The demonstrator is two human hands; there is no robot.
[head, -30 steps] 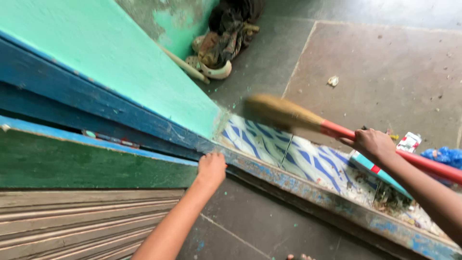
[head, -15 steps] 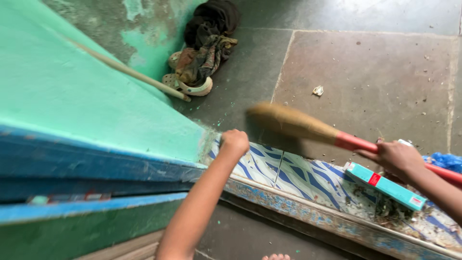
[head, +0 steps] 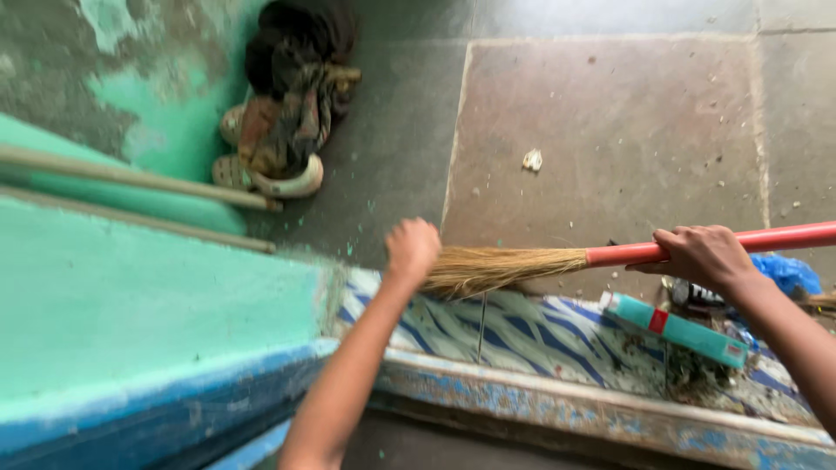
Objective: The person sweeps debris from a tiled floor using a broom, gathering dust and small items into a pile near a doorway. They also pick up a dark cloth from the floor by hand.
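Note:
My right hand [head: 701, 255] grips the red handle of a grass broom [head: 501, 266] whose straw head lies flat over a blue-and-white tiled threshold [head: 522, 335]. My left hand [head: 411, 246] is a closed fist at the corner of the green wall [head: 157, 305], right beside the tip of the straw; nothing shows in it. A teal box with a red patch [head: 675, 328] lies on the tiles just below my right hand.
A pile of dark cloth and pale sandals [head: 283, 113] sits against the wall, with a pale stick [head: 131, 177] leaning there. A crumpled paper scrap [head: 532, 160] lies on the stone floor. A blue bag [head: 788, 271] and debris lie at the right.
The broom head has swung down and left, from raised to lying over the tiles. My left hand moved from the blue frame edge to the wall corner. The view shifted right.

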